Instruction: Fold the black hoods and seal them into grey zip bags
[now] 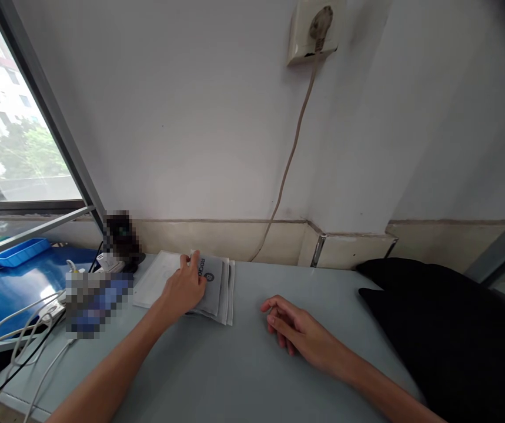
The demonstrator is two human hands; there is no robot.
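A small stack of grey printed packets lies on the grey table, partly over a white sheet or bag. My left hand rests on the stack's left part, fingers apart and touching the top packet; it covers some of the print. To the right of the stack, my right hand hangs over the bare table with its fingers loosely curled and apart, holding nothing.
Black cloth covers the table's right side. At left are white cables, a power strip, pixelated items and a blue tray. A cord runs down the wall from a socket. Metal frame bars stand at both sides.
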